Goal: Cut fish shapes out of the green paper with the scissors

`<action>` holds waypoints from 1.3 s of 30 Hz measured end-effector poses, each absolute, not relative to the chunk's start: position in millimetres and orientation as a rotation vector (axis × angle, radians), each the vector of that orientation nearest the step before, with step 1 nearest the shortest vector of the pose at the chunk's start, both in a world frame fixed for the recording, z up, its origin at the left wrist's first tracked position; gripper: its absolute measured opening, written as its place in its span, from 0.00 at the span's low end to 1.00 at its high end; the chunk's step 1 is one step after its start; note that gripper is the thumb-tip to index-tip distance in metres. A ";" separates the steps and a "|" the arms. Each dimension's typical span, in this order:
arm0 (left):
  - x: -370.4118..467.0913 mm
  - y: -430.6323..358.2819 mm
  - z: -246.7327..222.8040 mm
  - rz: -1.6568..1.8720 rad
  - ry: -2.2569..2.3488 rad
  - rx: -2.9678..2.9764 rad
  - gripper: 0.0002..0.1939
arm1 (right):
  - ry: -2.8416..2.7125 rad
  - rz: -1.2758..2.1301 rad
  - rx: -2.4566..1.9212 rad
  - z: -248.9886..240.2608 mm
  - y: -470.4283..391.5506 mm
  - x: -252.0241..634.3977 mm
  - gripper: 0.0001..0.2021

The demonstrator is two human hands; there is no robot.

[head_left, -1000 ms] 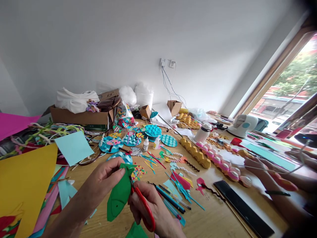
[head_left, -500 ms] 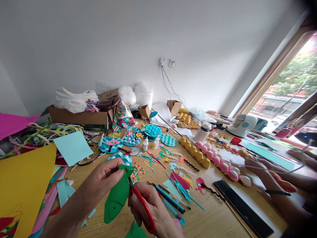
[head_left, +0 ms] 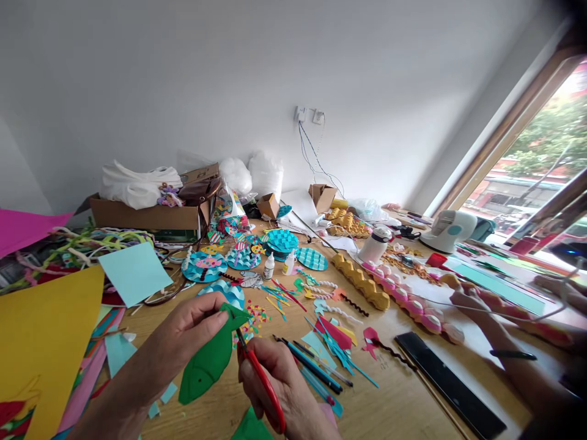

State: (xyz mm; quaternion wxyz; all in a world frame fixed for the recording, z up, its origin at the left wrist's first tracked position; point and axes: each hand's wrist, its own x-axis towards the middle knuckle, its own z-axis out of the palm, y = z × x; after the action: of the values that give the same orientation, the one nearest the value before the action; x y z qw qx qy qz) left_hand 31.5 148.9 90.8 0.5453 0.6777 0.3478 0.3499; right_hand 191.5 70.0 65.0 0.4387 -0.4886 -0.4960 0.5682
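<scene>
Head view, and I'm looking down on a cluttered wooden table (head_left: 371, 415). Yellow sheet (head_left: 50, 336) is filling the near left; black slab (head_left: 452, 385) is lying slantwise at near right, with another person's hand (head_left: 472, 305) showing beyond it. My right hand (head_left: 279, 373) is wrapping the red-handled scissors (head_left: 270, 391), clamped on them, fingers in the loops. My left hand (head_left: 195, 330) is pinching the green paper fish (head_left: 208, 360) by its tail end, thumb on top. Fish is sitting above the table between the two hands, long axis running aslant: tail up and right, head down and left, under the left wrist. Left hand is the nearer, touching it; right hand is meeting it only by way of the blades (head_left: 239, 339), which are pointing up at the tail's narrow neck. Biting or just beside, I'm not able to tell. Paper confetti (head_left: 257, 319) is scattering just beyond.
</scene>
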 end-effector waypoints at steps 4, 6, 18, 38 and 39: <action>31.0 150.0 87.7 0.852 0.825 1.600 0.14 | -1.251 1.409 -1.177 59.6 70.5 192.6 0.24; 31.8 149.3 88.8 0.849 0.822 1.593 0.14 | -1.269 1.403 -1.144 54.6 72.1 192.9 0.23; 34.5 148.8 85.1 0.823 0.819 1.591 0.14 | -1.246 1.368 -1.086 51.0 73.1 188.7 0.24; 25.6 157.3 87.5 0.630 0.816 1.742 0.14 | -1.438 1.219 -1.191 55.9 70.3 195.7 0.16; 25.5 157.9 87.1 0.627 0.818 1.750 0.14 | -1.442 1.225 -1.190 55.3 70.4 195.8 0.15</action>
State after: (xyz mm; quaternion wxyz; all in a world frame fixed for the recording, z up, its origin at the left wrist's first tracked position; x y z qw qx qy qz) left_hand 25.5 157.9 87.1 0.5274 0.7321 0.3422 0.2624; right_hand 195.8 70.4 55.3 0.4375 -0.4788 -0.5800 0.4928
